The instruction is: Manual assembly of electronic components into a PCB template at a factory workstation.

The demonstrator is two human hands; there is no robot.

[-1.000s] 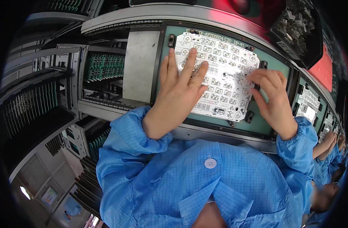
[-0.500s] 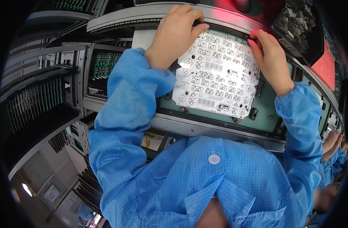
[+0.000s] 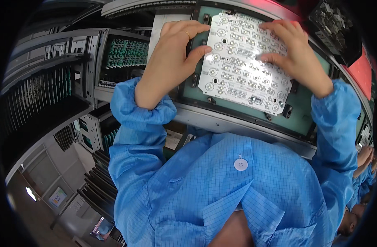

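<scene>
A white circuit board [image 3: 246,68] dotted with many small components lies in a green fixture tray [image 3: 305,105] with a dark frame. My left hand [image 3: 172,53], with a ring on one finger, is at the board's left edge, thumb and fingers apart, the tips close to that edge. Over the board's right part hovers my right hand [image 3: 293,53], its fingers spread and curved, thumb apart; it looks slightly blurred. Neither hand is closed on anything. Whether the fingertips touch the board I cannot tell. Small black clamps [image 3: 288,111] sit round the board.
A metal rail [image 3: 246,123] runs along the near side. On the left stand racks with green boards [image 3: 124,53] and dark slotted shelves [image 3: 36,103]. A black bin of metal pieces [image 3: 332,26] and a red sheet [image 3: 358,72] are at far right. Another person's hands [image 3: 363,156] show at the right.
Both hands have come off the board's far corners. My left hand has moved down along its left edge, and my right hand is over its right part. The view has shifted.
</scene>
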